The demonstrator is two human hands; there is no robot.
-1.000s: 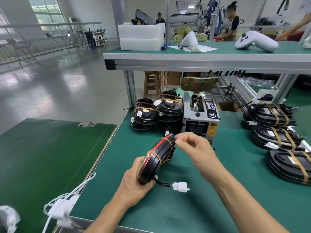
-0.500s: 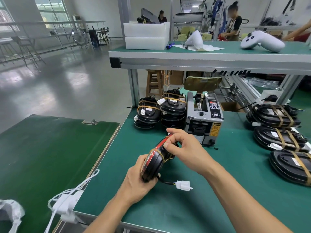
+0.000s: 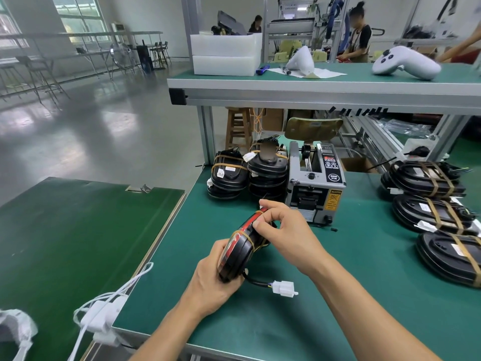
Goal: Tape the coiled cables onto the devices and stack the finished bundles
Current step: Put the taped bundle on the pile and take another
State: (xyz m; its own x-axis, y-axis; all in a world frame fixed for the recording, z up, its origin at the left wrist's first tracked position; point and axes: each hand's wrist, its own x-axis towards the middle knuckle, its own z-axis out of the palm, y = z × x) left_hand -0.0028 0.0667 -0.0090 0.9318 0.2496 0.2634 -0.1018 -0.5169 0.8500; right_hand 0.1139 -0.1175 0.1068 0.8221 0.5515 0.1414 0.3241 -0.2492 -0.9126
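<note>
Green matting covers the workbench (image 3: 338,295) under my hands, in a factory hall with a polished grey floor. My left hand (image 3: 216,280) grips the near end of a black oval device with a red edge (image 3: 240,250), fingers curled round it, holding it tilted up on edge above the mat. My right hand (image 3: 283,230) meets its far end, thumb and fingers pinching at the top where a strip of tan tape (image 3: 246,234) wraps over the coiled cable. A short black lead ending in a white plastic connector (image 3: 283,288) hangs out of the device just right of my left hand, close above the mat.

Directly beyond my right hand stands a grey automatic tape dispenser (image 3: 316,183). Left of it, beyond both hands, sit two stacks of finished black taped bundles (image 3: 250,173). Well to the right of my right hand lies a row of larger black taped bundles (image 3: 432,201). Left of my left arm, a white cable with a white adapter block (image 3: 101,312) lies across the gap to a second green table (image 3: 78,230). Above the dispenser a raised shelf (image 3: 312,87) carries white foam boxes (image 3: 225,53) and a white handheld controller (image 3: 406,63).
</note>
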